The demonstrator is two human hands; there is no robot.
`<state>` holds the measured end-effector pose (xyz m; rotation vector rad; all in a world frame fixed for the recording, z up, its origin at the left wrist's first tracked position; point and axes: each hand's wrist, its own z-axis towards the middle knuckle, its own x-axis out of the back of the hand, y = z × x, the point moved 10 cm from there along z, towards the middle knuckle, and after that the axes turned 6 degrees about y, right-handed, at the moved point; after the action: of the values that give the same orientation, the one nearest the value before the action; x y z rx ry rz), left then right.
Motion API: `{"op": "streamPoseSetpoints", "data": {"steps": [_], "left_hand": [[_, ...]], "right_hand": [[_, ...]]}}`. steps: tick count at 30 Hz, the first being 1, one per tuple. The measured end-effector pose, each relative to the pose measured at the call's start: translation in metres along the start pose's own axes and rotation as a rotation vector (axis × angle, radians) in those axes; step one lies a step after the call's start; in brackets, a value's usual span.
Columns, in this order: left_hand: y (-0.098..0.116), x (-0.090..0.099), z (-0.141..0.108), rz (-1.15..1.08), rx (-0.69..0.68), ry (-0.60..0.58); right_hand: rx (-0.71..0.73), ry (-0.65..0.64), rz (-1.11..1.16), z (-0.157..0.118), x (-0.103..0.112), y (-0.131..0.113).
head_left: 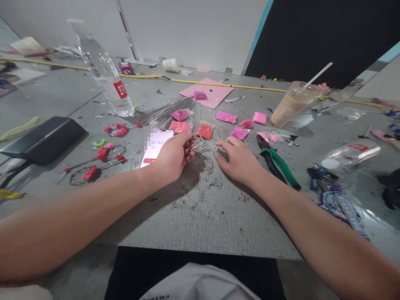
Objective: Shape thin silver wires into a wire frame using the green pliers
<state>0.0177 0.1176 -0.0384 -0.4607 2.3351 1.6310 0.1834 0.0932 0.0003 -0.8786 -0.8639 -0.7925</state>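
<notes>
My left hand [175,157] is closed on a small piece of bent, twisted wire [197,145], which sticks out to the right of the fingertips. Partly behind that hand lies a lit phone [158,139] showing a timer. My right hand [236,158] rests on the grey table [206,208] with its fingers apart and nothing between them. Just beyond the hands are small packets, among them an orange-red one [205,130] and a magenta one [240,133]. Green-handled pliers [278,163] lie beside my right forearm. A bundle of thin wires [168,111] lies farther back.
At the left are a water bottle [109,79], a black device [46,139] and wire pieces with red lumps [101,154]. To the right stand a drink cup with a straw [292,104] and a lying bottle [353,154]. A yellow cable [200,82] crosses the back.
</notes>
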Motion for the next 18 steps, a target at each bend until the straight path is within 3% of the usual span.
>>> {"op": "streamPoseSetpoints", "data": {"steps": [4, 10, 15, 18], "left_hand": [[0.01, 0.001, -0.003, -0.002, -0.079, 0.035], [0.017, -0.007, -0.012, 0.076, -0.189, -0.035], [0.018, -0.014, -0.017, 0.176, -0.21, -0.104], [0.007, -0.024, -0.022, 0.273, -0.156, -0.203]], "right_hand": [[0.116, -0.033, -0.153, 0.009, -0.007, -0.02], [0.165, -0.161, -0.213, 0.015, -0.022, -0.026], [0.197, -0.18, -0.263, 0.01, -0.019, -0.024], [0.2, -0.164, -0.267, 0.007, -0.01, -0.02]]}}
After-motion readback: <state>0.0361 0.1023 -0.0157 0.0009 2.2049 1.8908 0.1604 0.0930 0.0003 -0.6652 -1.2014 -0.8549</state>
